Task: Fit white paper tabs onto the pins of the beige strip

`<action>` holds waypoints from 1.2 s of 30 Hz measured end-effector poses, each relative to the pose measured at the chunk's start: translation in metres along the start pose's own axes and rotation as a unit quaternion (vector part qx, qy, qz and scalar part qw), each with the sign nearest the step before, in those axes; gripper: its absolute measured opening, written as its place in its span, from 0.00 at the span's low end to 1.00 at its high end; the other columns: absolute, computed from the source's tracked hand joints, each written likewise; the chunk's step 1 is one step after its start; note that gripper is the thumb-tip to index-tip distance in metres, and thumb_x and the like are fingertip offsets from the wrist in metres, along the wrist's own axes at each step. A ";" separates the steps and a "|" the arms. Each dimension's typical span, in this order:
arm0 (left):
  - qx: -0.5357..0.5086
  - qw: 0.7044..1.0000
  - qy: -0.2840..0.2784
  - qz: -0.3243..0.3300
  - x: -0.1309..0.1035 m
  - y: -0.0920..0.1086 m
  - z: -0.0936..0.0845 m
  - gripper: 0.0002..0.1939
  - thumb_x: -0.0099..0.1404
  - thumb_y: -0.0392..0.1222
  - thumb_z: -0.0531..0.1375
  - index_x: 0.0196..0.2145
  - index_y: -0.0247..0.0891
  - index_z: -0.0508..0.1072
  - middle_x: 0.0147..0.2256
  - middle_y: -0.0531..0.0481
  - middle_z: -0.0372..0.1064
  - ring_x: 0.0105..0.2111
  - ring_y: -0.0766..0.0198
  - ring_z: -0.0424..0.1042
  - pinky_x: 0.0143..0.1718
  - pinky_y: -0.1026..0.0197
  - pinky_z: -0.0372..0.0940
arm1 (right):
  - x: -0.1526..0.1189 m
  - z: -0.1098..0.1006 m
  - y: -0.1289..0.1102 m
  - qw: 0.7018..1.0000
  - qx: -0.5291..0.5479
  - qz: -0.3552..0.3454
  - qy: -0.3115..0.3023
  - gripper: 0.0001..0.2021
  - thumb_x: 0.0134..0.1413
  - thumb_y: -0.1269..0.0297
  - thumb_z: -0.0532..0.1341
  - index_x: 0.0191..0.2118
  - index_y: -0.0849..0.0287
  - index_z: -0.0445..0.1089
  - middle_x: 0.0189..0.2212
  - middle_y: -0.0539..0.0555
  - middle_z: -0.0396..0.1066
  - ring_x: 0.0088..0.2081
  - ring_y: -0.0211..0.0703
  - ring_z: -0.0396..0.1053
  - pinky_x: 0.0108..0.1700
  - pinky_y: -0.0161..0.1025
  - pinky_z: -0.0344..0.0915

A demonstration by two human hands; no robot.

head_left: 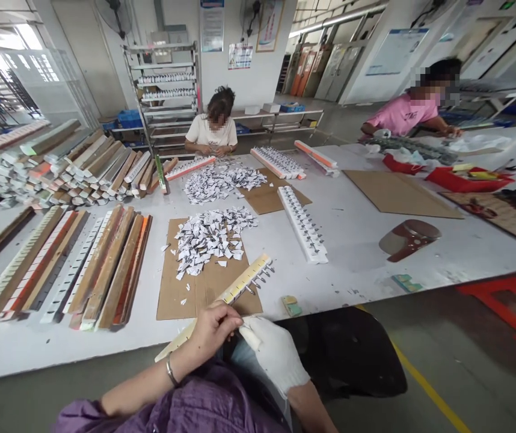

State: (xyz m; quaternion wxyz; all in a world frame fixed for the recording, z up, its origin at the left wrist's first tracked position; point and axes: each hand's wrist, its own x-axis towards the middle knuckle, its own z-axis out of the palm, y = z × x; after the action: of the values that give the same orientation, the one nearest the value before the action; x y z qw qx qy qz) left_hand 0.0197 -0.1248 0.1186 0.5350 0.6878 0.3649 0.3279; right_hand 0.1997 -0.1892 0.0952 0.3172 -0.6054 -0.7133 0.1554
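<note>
My bare left hand [215, 328], with a metal bracelet at the wrist, is closed over a long pale yellow strip [244, 281] at the table's front edge. Small grey pieces stick out along the strip's right side at its far end. My right hand [273, 349], in a white glove, has its fingers pressed together against the left fingertips; what they pinch is too small to make out. Beyond the strip, a pile of white cut pieces [204, 240] lies on a brown cardboard sheet [168, 288]. A white strip with grey pieces [302, 225] lies farther right.
Wooden and coloured bars [109, 264] lie at the left, with a large stack [59, 162] behind. Two people sit across the table [348, 270]. Red trays [465, 180] and a clear brown-tinted plate [406, 237] are at the right. A black seat [352, 355] stands below the edge.
</note>
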 end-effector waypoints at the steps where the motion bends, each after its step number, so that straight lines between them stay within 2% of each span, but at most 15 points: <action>1: 0.074 0.996 -0.002 0.053 -0.003 0.001 0.000 0.19 0.73 0.56 0.57 0.34 0.39 0.75 0.32 0.48 0.71 0.30 0.64 0.71 0.34 0.61 0.68 | -0.002 -0.001 -0.001 1.000 0.022 0.013 -0.003 0.17 0.70 0.60 0.53 0.38 0.54 0.79 0.31 0.52 0.79 0.33 0.42 0.73 0.38 0.35 0.64; 4: 0.265 0.950 -0.044 0.157 -0.010 0.007 -0.002 0.19 0.78 0.49 0.48 0.36 0.39 0.73 0.33 0.46 0.72 0.34 0.61 0.70 0.38 0.59 0.65 | -0.007 -0.005 -0.003 0.996 0.077 0.043 -0.030 0.17 0.68 0.58 0.54 0.35 0.56 0.78 0.30 0.53 0.78 0.31 0.43 0.73 0.36 0.37 0.65; 6: 0.332 0.924 -0.088 0.168 -0.011 0.015 -0.006 0.18 0.78 0.46 0.46 0.35 0.39 0.71 0.33 0.47 0.71 0.31 0.61 0.68 0.35 0.59 0.62 | -0.010 -0.009 -0.006 0.991 0.106 0.051 -0.057 0.16 0.67 0.59 0.54 0.36 0.57 0.77 0.31 0.54 0.78 0.33 0.44 0.73 0.38 0.38 0.65; 8: 0.336 0.919 -0.137 0.154 -0.011 0.023 -0.012 0.17 0.77 0.46 0.47 0.33 0.41 0.69 0.32 0.49 0.69 0.30 0.61 0.67 0.34 0.59 0.60 | -0.012 -0.015 -0.009 0.985 0.132 0.055 -0.098 0.12 0.65 0.62 0.55 0.37 0.57 0.76 0.32 0.53 0.78 0.35 0.44 0.74 0.39 0.38 0.64; 12: 0.157 0.948 -0.256 0.103 -0.011 0.034 -0.021 0.22 0.76 0.54 0.49 0.27 0.42 0.63 0.28 0.52 0.63 0.30 0.62 0.63 0.35 0.61 0.58 | -0.013 -0.031 -0.016 0.944 0.194 0.137 -0.230 0.10 0.59 0.63 0.58 0.27 0.56 0.68 0.20 0.46 0.68 0.23 0.37 0.64 0.26 0.35 0.56; 14: 0.017 0.944 -0.328 0.034 -0.013 0.032 -0.020 0.24 0.73 0.62 0.52 0.27 0.42 0.63 0.25 0.55 0.59 0.27 0.65 0.60 0.31 0.62 0.56 | -0.011 -0.039 -0.018 0.897 0.251 0.197 -0.306 0.12 0.57 0.58 0.61 0.24 0.56 0.66 0.16 0.44 0.64 0.17 0.35 0.59 0.21 0.33 0.52; 16: -0.124 0.925 -0.352 -0.066 -0.016 0.027 -0.013 0.27 0.67 0.69 0.58 0.27 0.42 0.63 0.22 0.58 0.57 0.22 0.68 0.55 0.26 0.63 0.52 | -0.008 -0.045 -0.020 0.858 0.298 0.234 -0.347 0.13 0.54 0.54 0.63 0.25 0.56 0.68 0.15 0.44 0.65 0.15 0.34 0.58 0.19 0.33 0.53; 19: -0.217 0.935 -0.232 -0.157 -0.014 0.018 0.000 0.29 0.57 0.69 0.66 0.27 0.43 0.61 0.17 0.63 0.54 0.17 0.71 0.50 0.20 0.64 0.47 | -0.001 -0.045 -0.021 0.856 0.319 0.262 -0.312 0.13 0.54 0.51 0.61 0.29 0.57 0.71 0.15 0.43 0.65 0.15 0.32 0.57 0.20 0.32 0.52; 21: -0.160 0.969 -0.121 -0.143 -0.009 0.014 0.005 0.26 0.59 0.65 0.67 0.28 0.43 0.61 0.18 0.63 0.55 0.17 0.71 0.52 0.21 0.64 0.48 | 0.003 -0.037 -0.021 0.871 0.316 0.286 -0.243 0.14 0.56 0.52 0.59 0.30 0.57 0.70 0.15 0.42 0.63 0.16 0.32 0.56 0.21 0.32 0.52; 23: -0.027 0.995 -0.052 -0.087 -0.003 0.010 0.008 0.21 0.67 0.61 0.61 0.29 0.43 0.63 0.22 0.58 0.60 0.21 0.68 0.57 0.26 0.63 0.55 | 0.005 -0.025 -0.020 0.893 0.291 0.298 -0.172 0.14 0.58 0.54 0.57 0.26 0.56 0.64 0.16 0.43 0.61 0.18 0.33 0.57 0.23 0.33 0.52; 26: 0.144 0.989 -0.037 -0.017 0.005 0.000 0.008 0.18 0.74 0.53 0.51 0.29 0.42 0.66 0.28 0.52 0.67 0.28 0.64 0.64 0.35 0.60 0.60 | 0.006 -0.003 -0.013 0.935 0.210 0.259 -0.122 0.15 0.61 0.58 0.55 0.23 0.54 0.57 0.19 0.44 0.63 0.22 0.34 0.60 0.26 0.33 0.54; 30: 0.188 0.980 -0.060 -0.031 0.024 -0.023 0.003 0.18 0.74 0.51 0.50 0.29 0.43 0.68 0.25 0.52 0.67 0.26 0.63 0.66 0.34 0.61 0.62 | 0.015 0.013 0.007 0.958 0.099 0.223 -0.149 0.16 0.67 0.59 0.50 0.28 0.54 0.63 0.22 0.45 0.70 0.26 0.36 0.68 0.30 0.32 0.58; 32: 0.217 0.974 -0.047 -0.041 0.040 -0.034 -0.002 0.16 0.75 0.51 0.50 0.36 0.42 0.72 0.29 0.49 0.71 0.30 0.59 0.71 0.36 0.59 0.64 | 0.024 0.016 0.016 0.963 0.024 0.227 -0.143 0.17 0.71 0.59 0.47 0.30 0.54 0.65 0.25 0.47 0.74 0.28 0.38 0.71 0.31 0.33 0.59; 34: 0.247 0.967 -0.032 -0.047 0.058 -0.044 -0.008 0.15 0.71 0.53 0.57 0.47 0.40 0.72 0.40 0.44 0.75 0.40 0.54 0.75 0.43 0.55 0.66 | 0.036 0.019 0.023 0.963 -0.044 0.238 -0.120 0.18 0.72 0.59 0.45 0.35 0.54 0.68 0.29 0.52 0.76 0.32 0.42 0.73 0.32 0.35 0.58; 36: 0.270 0.961 -0.040 -0.048 0.074 -0.052 -0.013 0.24 0.60 0.53 0.68 0.49 0.39 0.72 0.48 0.40 0.73 0.46 0.49 0.74 0.49 0.53 0.67 | 0.046 0.023 0.026 0.959 -0.096 0.243 -0.111 0.17 0.72 0.62 0.46 0.39 0.56 0.71 0.34 0.58 0.78 0.36 0.47 0.75 0.33 0.38 0.58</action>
State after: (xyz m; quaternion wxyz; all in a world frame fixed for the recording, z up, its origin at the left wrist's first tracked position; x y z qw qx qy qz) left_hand 0.0391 -0.0468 0.0750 0.3587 0.8010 0.4507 0.1629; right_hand 0.2018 -0.1357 0.0741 0.1291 -0.7669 -0.5871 0.2248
